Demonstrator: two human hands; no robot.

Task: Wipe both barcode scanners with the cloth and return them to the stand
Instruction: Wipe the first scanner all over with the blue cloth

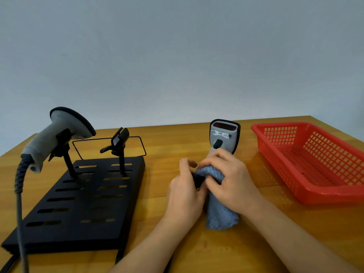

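A grey barcode scanner stands upright in front of me, head up, its red window facing me. My left hand grips its dark lower handle from the left. My right hand holds a blue-grey cloth wrapped round the handle; the cloth hangs down to the table. A second grey scanner sits in the left cradle of the black slotted stand, its cable trailing down at the left. The stand's right cradle holds nothing.
A red plastic mesh basket lies at the right on the wooden table, close to my right forearm. A thin black wire frame stands behind the stand. A plain wall rises behind the table.
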